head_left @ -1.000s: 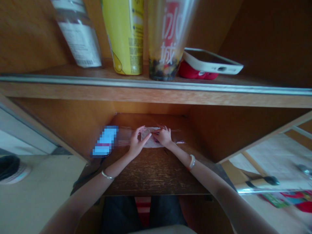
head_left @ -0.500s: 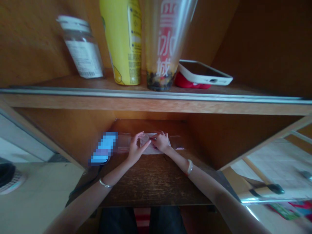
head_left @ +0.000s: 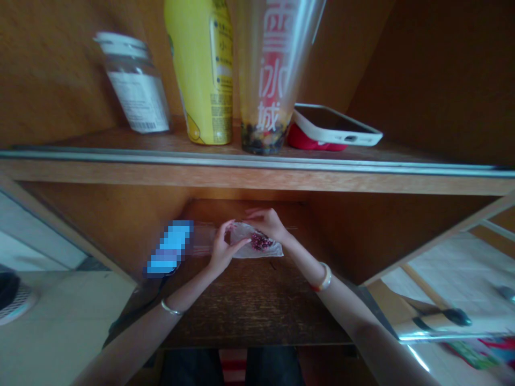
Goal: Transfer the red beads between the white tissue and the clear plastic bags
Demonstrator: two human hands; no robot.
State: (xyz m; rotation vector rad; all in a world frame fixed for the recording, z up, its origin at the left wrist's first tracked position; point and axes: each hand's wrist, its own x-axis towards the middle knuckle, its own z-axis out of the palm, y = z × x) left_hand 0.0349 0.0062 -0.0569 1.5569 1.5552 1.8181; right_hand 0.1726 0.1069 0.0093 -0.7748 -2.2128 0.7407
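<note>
A small whitish translucent bag [head_left: 245, 247] lies on the dark wooden desktop, with dark red bead-like pieces [head_left: 261, 241] in or on its right part. My left hand [head_left: 226, 245] is at the bag's left edge, thumb and fingers spread in a C shape, with the thumb lying over the bag. My right hand [head_left: 269, 221] is over the bag's upper right edge, fingers pointing left and close together. Whatever its fingertips hold is too small to make out. A clear plastic wrapper [head_left: 202, 239] lies left of my left hand.
A lit phone [head_left: 169, 247] leans at the left with a cable. On the shelf above stand a white-capped jar [head_left: 137, 88], a yellow bottle [head_left: 205, 75], a drink cup [head_left: 267, 80] and a white-cased phone [head_left: 338, 126] on a red object. The shelf edge [head_left: 257, 174] overhangs my hands.
My right hand has moved up and slightly right, uncovering the dark red pieces. The bag's right part has shifted slightly downward. My left hand stays nearly in place.
</note>
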